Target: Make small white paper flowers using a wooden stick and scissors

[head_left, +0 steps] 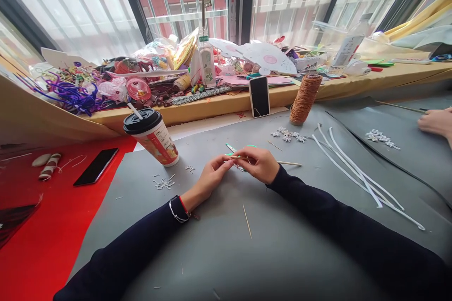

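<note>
My two hands meet above the grey mat (219,254). A thin wooden stick (291,164) runs through my right hand (261,164), its far end sticking out past the wrist. The fingers of my right hand are closed around it. Thumb and fingers of my left hand (213,176) are pinched at the stick's other end; anything small between the fingertips is hidden. Just behind the hands lies a green-edged tool (231,147), mostly covered. On the mat closer to me is a toothpick (247,221). Short white cord scraps (164,182) lie left of my left hand.
A lidded paper cup (151,138) stands at left, a twine spool (305,99) at back right. White strips (363,174) and small white flower pieces (287,134) lie right. A phone (259,97) leans on the cluttered sill. Another person's hand (436,122) is at far right.
</note>
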`<state>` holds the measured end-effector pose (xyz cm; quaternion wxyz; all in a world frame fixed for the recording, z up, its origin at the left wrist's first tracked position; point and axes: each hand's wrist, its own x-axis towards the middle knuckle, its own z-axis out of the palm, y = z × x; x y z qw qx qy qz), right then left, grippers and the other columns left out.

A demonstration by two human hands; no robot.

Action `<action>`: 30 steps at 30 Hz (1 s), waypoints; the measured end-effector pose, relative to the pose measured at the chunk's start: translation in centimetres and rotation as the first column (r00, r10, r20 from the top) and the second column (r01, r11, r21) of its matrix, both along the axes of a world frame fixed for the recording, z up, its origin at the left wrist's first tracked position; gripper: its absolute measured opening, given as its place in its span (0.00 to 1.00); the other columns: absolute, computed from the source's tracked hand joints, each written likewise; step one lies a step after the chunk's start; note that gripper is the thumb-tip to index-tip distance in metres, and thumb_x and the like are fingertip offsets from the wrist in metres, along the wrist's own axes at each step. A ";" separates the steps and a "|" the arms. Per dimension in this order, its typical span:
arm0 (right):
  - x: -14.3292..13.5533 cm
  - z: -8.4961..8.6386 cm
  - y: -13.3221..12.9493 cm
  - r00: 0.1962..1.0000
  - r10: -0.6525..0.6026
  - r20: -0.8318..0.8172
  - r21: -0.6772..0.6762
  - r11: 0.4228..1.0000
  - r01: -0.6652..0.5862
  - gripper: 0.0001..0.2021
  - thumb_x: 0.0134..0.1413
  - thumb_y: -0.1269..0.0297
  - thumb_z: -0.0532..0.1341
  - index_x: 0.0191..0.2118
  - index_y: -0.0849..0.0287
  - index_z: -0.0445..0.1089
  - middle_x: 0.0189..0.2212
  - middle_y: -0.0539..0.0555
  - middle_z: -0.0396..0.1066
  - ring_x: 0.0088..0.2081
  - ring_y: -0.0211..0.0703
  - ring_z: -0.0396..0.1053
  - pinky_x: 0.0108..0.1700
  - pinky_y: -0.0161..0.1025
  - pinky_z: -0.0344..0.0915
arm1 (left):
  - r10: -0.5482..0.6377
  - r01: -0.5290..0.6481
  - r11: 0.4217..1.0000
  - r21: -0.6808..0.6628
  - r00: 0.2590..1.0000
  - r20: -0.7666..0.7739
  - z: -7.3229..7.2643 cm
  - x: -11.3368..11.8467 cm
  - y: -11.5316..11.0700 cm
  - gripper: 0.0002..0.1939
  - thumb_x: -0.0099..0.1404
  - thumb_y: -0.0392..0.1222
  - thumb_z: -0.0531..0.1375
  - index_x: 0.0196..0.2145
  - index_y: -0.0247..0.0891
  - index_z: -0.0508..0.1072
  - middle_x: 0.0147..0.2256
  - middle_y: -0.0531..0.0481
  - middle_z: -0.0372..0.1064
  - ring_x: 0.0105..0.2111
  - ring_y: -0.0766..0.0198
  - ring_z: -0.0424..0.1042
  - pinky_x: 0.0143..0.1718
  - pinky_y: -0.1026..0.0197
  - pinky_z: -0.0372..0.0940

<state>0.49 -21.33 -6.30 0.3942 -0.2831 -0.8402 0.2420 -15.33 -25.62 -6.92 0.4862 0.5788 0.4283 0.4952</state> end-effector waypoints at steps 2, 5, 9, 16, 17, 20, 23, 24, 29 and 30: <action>0.1 0.2 0.0 1.000 0.015 0.024 0.044 0.999 -0.016 0.09 0.54 0.62 0.54 0.36 0.58 0.70 0.24 0.50 0.67 0.24 0.32 0.60 0.28 0.31 0.58 | -0.016 0.016 1.000 -0.004 1.000 0.001 -0.2 0.0 0.1 0.12 0.59 0.46 0.55 0.34 0.36 0.71 0.34 0.50 0.69 0.37 0.64 0.65 0.42 0.63 0.57; 0.5 0.5 0.4 0.995 0.026 0.095 0.125 0.991 -0.038 0.11 0.55 0.62 0.54 0.39 0.58 0.70 0.25 0.50 0.66 0.24 0.32 0.59 0.28 0.31 0.58 | -0.004 0.005 1.000 -0.019 1.000 0.025 -0.5 -0.1 0.3 0.12 0.59 0.48 0.54 0.33 0.37 0.70 0.33 0.51 0.69 0.36 0.65 0.65 0.41 0.63 0.58; 1.4 0.7 1.1 0.975 -0.126 0.182 0.322 0.945 0.062 0.14 0.56 0.64 0.51 0.46 0.57 0.68 0.33 0.53 0.69 0.31 0.35 0.64 0.32 0.32 0.59 | 0.018 -0.015 0.999 -0.036 0.996 0.086 -0.7 -0.4 0.4 0.13 0.61 0.49 0.53 0.34 0.38 0.70 0.37 0.50 0.69 0.39 0.64 0.65 0.44 0.61 0.57; 2.1 1.2 1.0 0.931 -0.254 0.263 0.683 0.731 0.007 0.15 0.55 0.68 0.52 0.46 0.54 0.68 0.30 0.50 0.72 0.29 0.39 0.63 0.30 0.37 0.56 | -0.002 0.009 0.999 -0.052 0.991 0.136 -1.1 -0.6 0.6 0.12 0.60 0.47 0.55 0.37 0.39 0.72 0.38 0.49 0.70 0.41 0.64 0.66 0.46 0.60 0.57; 2.1 1.2 1.0 0.929 -0.261 0.263 0.690 0.723 0.008 0.14 0.54 0.68 0.52 0.46 0.54 0.68 0.30 0.50 0.72 0.29 0.39 0.62 0.30 0.37 0.56 | 0.000 0.007 0.999 -0.052 0.990 0.139 -1.2 -0.6 0.6 0.12 0.60 0.47 0.55 0.37 0.39 0.72 0.38 0.49 0.70 0.41 0.64 0.66 0.46 0.60 0.57; 2.1 1.3 0.9 0.921 -0.278 0.274 0.671 0.741 0.024 0.14 0.54 0.66 0.52 0.44 0.53 0.69 0.30 0.51 0.72 0.29 0.39 0.62 0.31 0.38 0.55 | 0.004 0.002 0.999 -0.053 0.992 0.124 -1.2 -0.6 0.5 0.13 0.59 0.47 0.55 0.37 0.38 0.72 0.39 0.47 0.70 0.41 0.62 0.66 0.46 0.59 0.58; 2.1 1.3 0.9 0.912 -0.287 0.294 0.648 0.761 0.031 0.14 0.53 0.66 0.52 0.43 0.52 0.70 0.29 0.52 0.71 0.30 0.39 0.62 0.31 0.38 0.56 | 0.029 -0.026 0.999 -0.045 0.997 0.071 -1.0 -0.6 0.4 0.14 0.59 0.48 0.56 0.37 0.37 0.72 0.38 0.46 0.71 0.41 0.61 0.66 0.46 0.58 0.59; 2.1 1.3 0.9 0.910 -0.290 0.295 0.648 0.761 0.032 0.14 0.53 0.66 0.52 0.43 0.52 0.70 0.28 0.52 0.71 0.30 0.39 0.62 0.31 0.38 0.56 | 0.041 -0.039 0.999 -0.038 0.998 0.056 -0.9 -0.6 0.4 0.14 0.59 0.48 0.56 0.37 0.37 0.72 0.38 0.46 0.71 0.40 0.61 0.66 0.45 0.58 0.59; 2.1 1.4 1.0 0.917 -0.287 0.278 0.664 0.747 0.033 0.13 0.53 0.66 0.52 0.41 0.52 0.70 0.27 0.52 0.70 0.29 0.39 0.61 0.31 0.37 0.55 | 0.065 -0.065 0.998 -0.003 0.998 0.015 -0.7 -0.6 0.4 0.13 0.58 0.47 0.56 0.36 0.37 0.73 0.37 0.47 0.71 0.38 0.62 0.67 0.42 0.60 0.60; 2.1 1.5 1.0 0.918 -0.282 0.279 0.657 0.753 0.032 0.13 0.53 0.66 0.52 0.41 0.52 0.70 0.27 0.52 0.69 0.30 0.38 0.60 0.31 0.37 0.54 | 0.071 -0.071 0.997 0.005 0.998 0.003 -0.6 -0.6 0.4 0.13 0.58 0.47 0.57 0.36 0.37 0.73 0.37 0.47 0.71 0.38 0.62 0.67 0.42 0.60 0.60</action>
